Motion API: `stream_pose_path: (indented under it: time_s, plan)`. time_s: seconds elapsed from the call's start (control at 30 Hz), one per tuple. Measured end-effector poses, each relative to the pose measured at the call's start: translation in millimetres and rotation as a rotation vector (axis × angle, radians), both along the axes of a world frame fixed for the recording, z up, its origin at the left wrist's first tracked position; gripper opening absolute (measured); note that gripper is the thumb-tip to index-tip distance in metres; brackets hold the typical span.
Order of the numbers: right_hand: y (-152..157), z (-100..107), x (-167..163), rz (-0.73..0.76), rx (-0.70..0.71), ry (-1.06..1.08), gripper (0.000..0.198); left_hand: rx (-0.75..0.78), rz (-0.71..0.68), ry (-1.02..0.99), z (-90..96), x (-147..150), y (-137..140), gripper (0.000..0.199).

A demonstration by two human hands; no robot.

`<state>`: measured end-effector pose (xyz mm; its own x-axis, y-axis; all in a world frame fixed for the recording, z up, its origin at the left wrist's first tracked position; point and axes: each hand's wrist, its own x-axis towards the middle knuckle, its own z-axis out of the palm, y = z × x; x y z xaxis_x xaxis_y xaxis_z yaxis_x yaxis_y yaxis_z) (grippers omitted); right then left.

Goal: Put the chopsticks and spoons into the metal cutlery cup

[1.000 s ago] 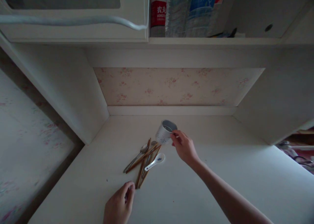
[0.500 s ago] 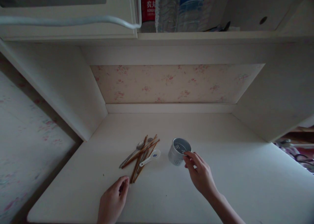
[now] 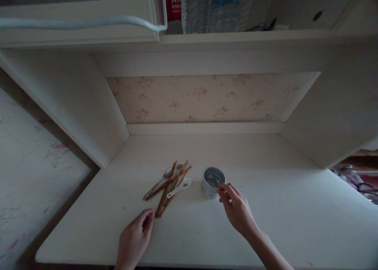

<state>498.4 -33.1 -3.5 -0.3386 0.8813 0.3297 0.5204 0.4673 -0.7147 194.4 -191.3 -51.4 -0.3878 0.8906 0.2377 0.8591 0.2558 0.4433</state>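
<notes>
A grey utensil holder (image 3: 208, 191) with small drain holes in its floor and side stands upright on the white tabletop. My right hand (image 3: 234, 207) pinches its near right rim between thumb and fingers. To the left lies a loose pile of brown wooden chopsticks (image 3: 162, 201), crossing one another. A white ceramic spoon (image 3: 183, 184) with a blue mark rests over them, and a metal spoon (image 3: 167, 173) lies at the pile's left side. Another metal spoon's bowl (image 3: 179, 166) shows partly under the chopsticks. My left hand (image 3: 137, 232) is curled closed beside the chopsticks' near ends, with nothing seen in it.
White side panels (image 3: 79, 108) and a low back ledge (image 3: 206, 128) enclose the tabletop (image 3: 265, 222). Overhead, a shelf (image 3: 251, 39) carries plastic bottles (image 3: 226, 10), and a cabinet door with a long white handle (image 3: 82, 23) is at upper left.
The utensil holder has gone from tilted to upright, with my right hand still on its rim. My left hand stays curled by the pile. The camera view has shifted slightly.
</notes>
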Motion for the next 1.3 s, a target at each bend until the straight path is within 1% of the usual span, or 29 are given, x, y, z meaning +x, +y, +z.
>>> stream_pose_path:
  time_s: [0.13, 0.23, 0.33, 0.43, 0.5, 0.57, 0.63, 0.73, 0.8, 0.87, 0.93, 1.03, 1.13, 1.3]
  plan:
    - [0.6, -2.4, -0.8, 0.005, -0.001, -0.004, 0.025, -0.003, 0.017, 0.008, 1.4, 1.3, -0.4, 0.025]
    - [-1.4, -5.4, -1.0, -0.027, -0.033, 0.028, 0.031, 0.004, 0.016, 0.01, 3.5, 2.4, 0.1, 0.025]
    - [-8.6, -15.3, 3.2, -0.154, -0.134, 0.145, 0.038, 0.009, 0.013, -0.003, 3.3, 2.7, 0.1, 0.025]
    - [-19.7, -32.5, 12.8, -0.314, -0.242, 0.281, 0.036, 0.011, 0.026, -0.029, 1.1, 1.7, -1.1, 0.025]
    - [-26.8, -43.9, 20.0, -0.36, -0.299, 0.312, 0.034, 0.017, 0.043, -0.078, 2.0, 0.9, -0.9, 0.026]
    - [-31.9, -51.3, 25.0, -0.355, -0.319, 0.293, 0.033, 0.033, 0.052, -0.161, 8.7, 1.0, 3.2, 0.029]
    - [-34.0, -53.1, 26.2, -0.329, -0.306, 0.241, 0.033, 0.058, 0.038, -0.236, 22.1, 3.0, 13.8, 0.031]
    - [-32.4, -48.7, 21.9, -0.282, -0.294, 0.151, 0.033, 0.085, -0.039, -0.262, 48.9, 10.1, 43.5, 0.031]
    - [-30.1, -44.9, 18.2, -0.254, -0.293, 0.11, 0.032, 0.076, -0.115, -0.227, 63.9, 15.6, 68.7, 0.029]
    - [-28.9, -42.5, 16.4, -0.24, -0.286, 0.087, 0.032, 0.05, -0.164, -0.132, 72.1, 19.6, 93.2, 0.027]
    - [-29.8, -41.9, 17.0, -0.237, -0.273, 0.075, 0.031, -0.013, -0.188, -0.021, 73.1, 20.7, 113.5, 0.026]
    - [-33.1, -43.2, 20.3, -0.23, -0.257, 0.073, 0.03, -0.125, -0.228, 0.091, 66.0, 18.3, 132.9, 0.025]
    - [-34.7, -44.2, 22.0, -0.215, -0.244, 0.07, 0.028, -0.187, -0.248, 0.118, 58.3, 15.2, 141.8, 0.023]
    - [-32.4, -41.6, 19.8, -0.179, -0.243, 0.034, 0.027, -0.217, -0.269, 0.105, 54.1, 13.1, 147.3, 0.022]
